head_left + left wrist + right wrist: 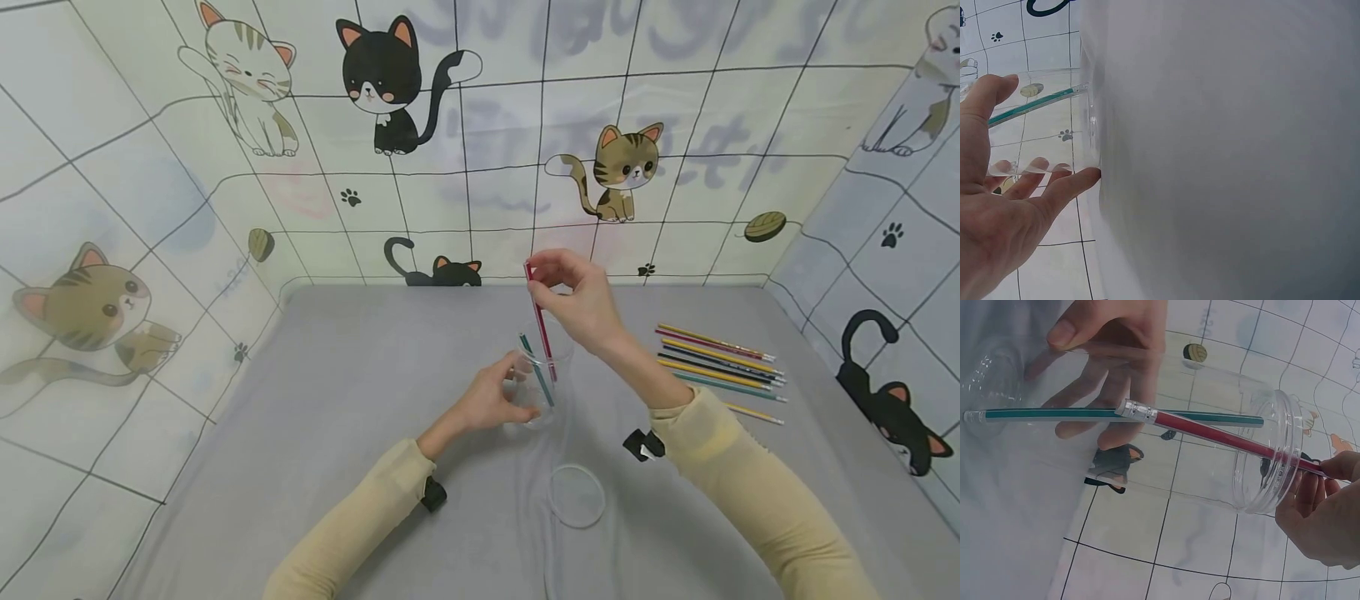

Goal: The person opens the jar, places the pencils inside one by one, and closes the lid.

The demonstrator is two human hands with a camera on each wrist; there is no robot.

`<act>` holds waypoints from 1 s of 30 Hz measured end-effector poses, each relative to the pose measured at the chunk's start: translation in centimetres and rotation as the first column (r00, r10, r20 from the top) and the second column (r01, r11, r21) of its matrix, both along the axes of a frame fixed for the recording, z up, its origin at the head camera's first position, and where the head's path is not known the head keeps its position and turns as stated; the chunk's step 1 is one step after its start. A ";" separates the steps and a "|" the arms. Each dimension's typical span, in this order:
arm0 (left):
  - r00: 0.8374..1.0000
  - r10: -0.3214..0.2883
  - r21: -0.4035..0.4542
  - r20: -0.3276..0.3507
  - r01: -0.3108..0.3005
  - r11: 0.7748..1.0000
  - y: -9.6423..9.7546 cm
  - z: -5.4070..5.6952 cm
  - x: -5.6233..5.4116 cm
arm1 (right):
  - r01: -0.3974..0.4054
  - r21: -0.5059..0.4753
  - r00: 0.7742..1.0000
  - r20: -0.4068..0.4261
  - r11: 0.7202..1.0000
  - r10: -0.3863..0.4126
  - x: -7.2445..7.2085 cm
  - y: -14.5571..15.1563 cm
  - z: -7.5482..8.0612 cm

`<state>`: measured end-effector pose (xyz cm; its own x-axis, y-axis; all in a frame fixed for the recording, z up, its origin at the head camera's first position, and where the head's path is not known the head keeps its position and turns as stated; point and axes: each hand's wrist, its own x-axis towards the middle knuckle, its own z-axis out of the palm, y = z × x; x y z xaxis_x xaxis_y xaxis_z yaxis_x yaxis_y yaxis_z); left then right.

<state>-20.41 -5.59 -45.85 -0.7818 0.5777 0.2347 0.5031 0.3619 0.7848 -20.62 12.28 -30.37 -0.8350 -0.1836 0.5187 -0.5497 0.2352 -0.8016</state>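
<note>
My left hand (489,400) grips a clear jar (1207,478) around its side, thumb and fingers on opposite walls. The jar stands upright on the grey table, its mouth uncovered. Inside it a teal pencil (1035,414) leans with its eraser end at the bottom; the left wrist view also catches this teal pencil (1032,106). Above the rim, my right hand (581,304) pinches a red pencil (542,325) near its upper end. That pencil passes down through the mouth, and its eraser end hangs inside the jar, above the bottom.
A group of yellow, red, dark and teal pencils (720,358) lies on the table (360,358) to the right, beyond my right forearm. One yellow pencil (753,413) lies slightly apart. Nearer to me is a clear round lid (577,523). A cat-print cloth (495,200) stands behind.
</note>
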 end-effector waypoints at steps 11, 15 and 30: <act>1.000 -0.003 0.002 -0.013 0.003 1.000 0.0 0.0 0.0 | 0.002 0.033 1.000 0.018 0.999 -0.002 0.1 0.1 -0.6; 1.000 -0.002 0.004 -0.019 0.002 1.000 0.0 0.0 -0.1 | 0.007 0.056 1.000 0.026 0.998 -0.009 0.1 0.0 -0.7; 1.000 -0.005 0.004 -0.027 0.005 1.000 0.0 -0.1 0.0 | 0.050 0.067 0.999 0.001 0.996 -0.051 -0.1 0.8 -0.7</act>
<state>-20.43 -5.59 -45.92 -0.7722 0.5806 0.2583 0.5259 0.3558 0.7725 -20.76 13.03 -31.02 -0.8455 -0.1755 0.5043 -0.5335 0.3159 -0.7846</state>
